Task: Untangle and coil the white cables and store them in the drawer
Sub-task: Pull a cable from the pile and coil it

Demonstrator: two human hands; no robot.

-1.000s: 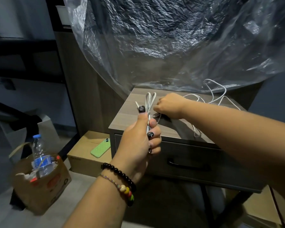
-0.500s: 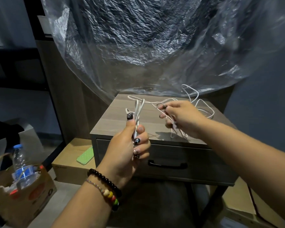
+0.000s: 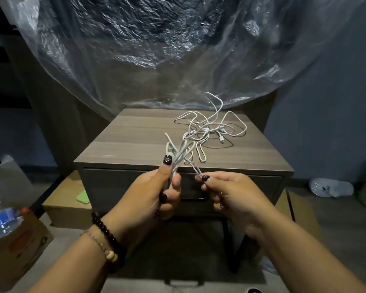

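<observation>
Left hand (image 3: 154,193) nearest, fist closed round a bundle of folded white cable loops (image 3: 179,152), thumb up along the strands; loops stick up above the thumb. Beaded bracelets (image 3: 108,235) on that wrist. Right hand (image 3: 230,195) just beside it, thumb and forefinger pinching a single strand (image 3: 195,169) that runs up into the bundle. Half a second ago the right hand was out over the nightstand top in the cable pile; now it is pulled back toward the body, level with the left hand and in front of the drawer. Left hand is also lower and closer than before.

Behind the hands, the drawer (image 3: 251,185) in the nightstand (image 3: 135,140) is closed, its handle mostly hidden by the hands. The rest of the white cables (image 3: 211,127) lie in a loose tangle on the back right of the top, one loop standing up. The view now faces the nightstand more squarely.

Left on the floor: cardboard box (image 3: 61,204) with a green phone (image 3: 82,197), paper bag with a water bottle (image 3: 0,216). Crinkled clear plastic sheet (image 3: 156,45) hangs behind.
</observation>
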